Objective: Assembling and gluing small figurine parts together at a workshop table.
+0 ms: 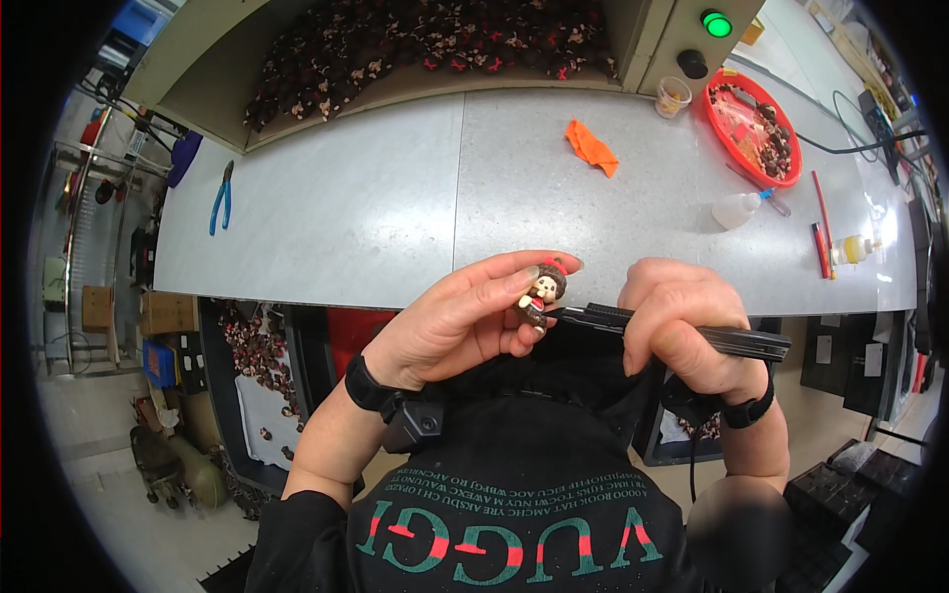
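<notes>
A small brown doll figurine (547, 288) with a pale face and red details is pinched between the thumb and fingers of my left hand (450, 321), just over the table's near edge. My right hand (682, 321) is wrapped around a black-handled knife (746, 343). The knife points left, and its thin tip meets or nearly meets the figurine's lower side; exact contact is too small to tell. Both wrists wear black straps, and a small dark device hangs by the left one.
Behind the grey table (346, 217) stands a metal cabinet (188, 79) heaped with figurines (435, 49). Blue pliers (221, 201) lie left, an orange cloth (591, 148) mid-table. Rightward are a red basin (710, 119), a clear cup (673, 97), and a squeeze bottle (734, 211). Figurine-filled trays (222, 395) sit below.
</notes>
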Tool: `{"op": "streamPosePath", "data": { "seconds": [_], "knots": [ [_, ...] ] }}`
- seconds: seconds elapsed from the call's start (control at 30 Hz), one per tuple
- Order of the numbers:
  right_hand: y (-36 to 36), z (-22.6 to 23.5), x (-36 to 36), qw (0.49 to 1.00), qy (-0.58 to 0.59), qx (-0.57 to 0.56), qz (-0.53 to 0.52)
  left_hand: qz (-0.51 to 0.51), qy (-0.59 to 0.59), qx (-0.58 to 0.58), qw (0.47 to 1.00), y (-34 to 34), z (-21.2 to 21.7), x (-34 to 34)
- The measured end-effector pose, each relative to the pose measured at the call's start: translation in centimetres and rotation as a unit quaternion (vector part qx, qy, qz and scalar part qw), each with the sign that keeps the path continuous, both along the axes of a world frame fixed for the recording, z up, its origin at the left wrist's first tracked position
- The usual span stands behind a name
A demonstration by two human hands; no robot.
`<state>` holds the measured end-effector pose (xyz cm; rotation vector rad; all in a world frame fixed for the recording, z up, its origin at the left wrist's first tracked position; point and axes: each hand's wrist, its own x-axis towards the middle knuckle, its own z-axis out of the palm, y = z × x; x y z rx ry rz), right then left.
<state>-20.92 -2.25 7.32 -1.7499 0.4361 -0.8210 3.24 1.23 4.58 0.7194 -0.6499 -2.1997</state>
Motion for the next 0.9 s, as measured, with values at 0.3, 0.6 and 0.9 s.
{"op": "streamPosePath", "data": {
  "seconds": [0.3,0.6,0.9],
  "knots": [
    [-0.1,0.2,0.1,1.000,-0.003,-0.019,0.002,-0.007,0.004,0.004,1.000,-0.1,0.0,0.1],
    [-0.5,0.9,-0.1,0.998,0.030,-0.044,0.036,-0.029,0.038,0.009,0.999,-0.1,-0.5,0.4],
    [-1.2,2.0,0.0,0.993,0.058,-0.004,0.099,-0.041,-0.046,0.005,0.998,0.1,0.1,0.1]
  ]
}}
